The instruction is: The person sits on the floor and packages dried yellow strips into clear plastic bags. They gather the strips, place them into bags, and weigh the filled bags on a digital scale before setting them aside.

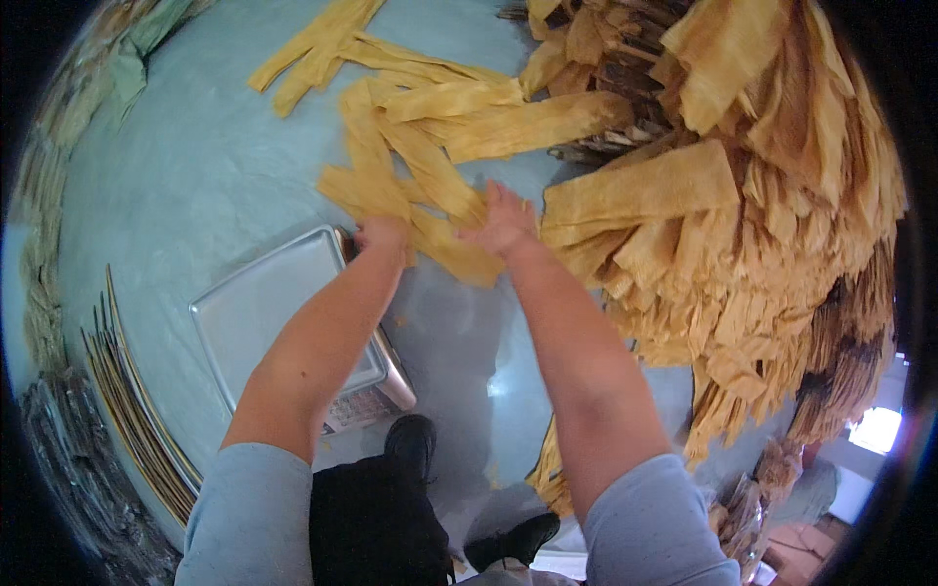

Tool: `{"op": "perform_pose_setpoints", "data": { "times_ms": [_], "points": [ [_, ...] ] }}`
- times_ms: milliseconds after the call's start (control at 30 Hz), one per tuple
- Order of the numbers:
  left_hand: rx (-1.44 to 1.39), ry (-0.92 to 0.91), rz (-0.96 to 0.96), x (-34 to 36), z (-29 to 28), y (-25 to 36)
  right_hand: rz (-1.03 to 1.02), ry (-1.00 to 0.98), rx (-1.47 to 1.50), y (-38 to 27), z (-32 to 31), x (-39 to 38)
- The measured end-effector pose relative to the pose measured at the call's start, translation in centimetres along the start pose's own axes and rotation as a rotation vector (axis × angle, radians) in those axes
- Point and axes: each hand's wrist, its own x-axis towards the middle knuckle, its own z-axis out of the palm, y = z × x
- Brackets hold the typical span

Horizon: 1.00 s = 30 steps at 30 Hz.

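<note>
My left hand (pixel 384 237) is at the lower end of the loose yellow, wrinkled strips (pixel 427 154), its fingers curled on one; that strip and the hand are slightly blurred. My right hand (pixel 501 223) is just to the right, thumb stretched out and fingers apart, touching the edge of the same group of strips. More yellow strips (pixel 311 59) lie overlapping higher up on the pale surface (pixel 171 166). Just below and left of my left hand sits a scale with a square metal pan (pixel 249 313), partly hidden by my forearm.
A large heap of yellow-brown strips (pixel 762 254) fills the right side. Long thin rods (pixel 132 400) lie at lower left, beside dark crinkled bundles (pixel 63 469). Pale bundles (pixel 39 244) line the left rim. My black shoes (pixel 410 439) show below.
</note>
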Motion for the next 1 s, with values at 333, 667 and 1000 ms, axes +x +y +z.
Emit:
{"op": "perform_pose_setpoints", "data": {
  "times_ms": [333,667,1000],
  "points": [
    [0.077,-0.671,-0.417,-22.3,-2.4,-2.6,0.099,-0.805,1.041,7.3,-6.7,-14.8],
    [0.516,-1.831,-0.215,-25.5,2.9,3.4,0.994,-0.797,0.265,25.5,-23.2,-48.8],
    [1.545,0.111,0.949,1.9,4.6,13.3,0.366,-0.352,0.269,17.8,-16.2,-31.1]
  ]
}}
